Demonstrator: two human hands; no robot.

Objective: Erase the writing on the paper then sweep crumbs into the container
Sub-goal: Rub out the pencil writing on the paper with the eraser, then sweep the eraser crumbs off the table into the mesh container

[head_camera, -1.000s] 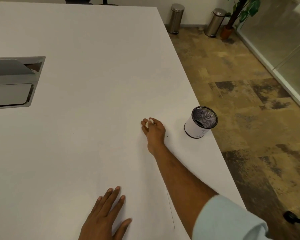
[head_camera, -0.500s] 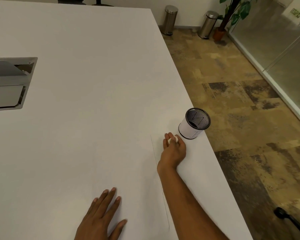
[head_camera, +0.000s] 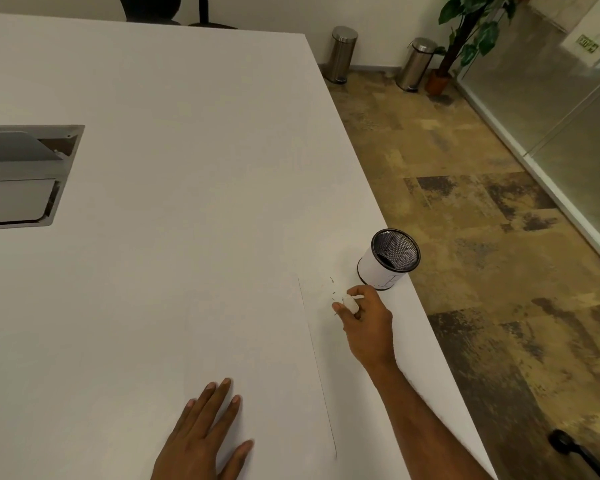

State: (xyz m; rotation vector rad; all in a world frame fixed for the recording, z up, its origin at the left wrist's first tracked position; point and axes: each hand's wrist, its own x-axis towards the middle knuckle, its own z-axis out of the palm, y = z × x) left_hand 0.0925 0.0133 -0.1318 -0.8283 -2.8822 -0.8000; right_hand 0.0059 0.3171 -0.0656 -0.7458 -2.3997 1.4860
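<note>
Eraser in hand, crumbs scattered near the table's right edge.

My right hand [head_camera: 366,318] pinches the small white eraser [head_camera: 350,304] beside the crumbs [head_camera: 331,287], just short of the mesh container [head_camera: 388,259] at that edge. My left hand [head_camera: 201,434] lies flat, fingers spread, pinning the paper [head_camera: 187,341]. The crumbs look feather-light and easily scattered; gentle sideways strokes seem best.

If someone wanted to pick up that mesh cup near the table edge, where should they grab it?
Probably around the white side wall of the cup, fingers wrapping it from the table side. It stands upright with its open mouth up and sits close to the table edge, so coming from the left avoids nudging it off. The right hand already holds an eraser.
</note>
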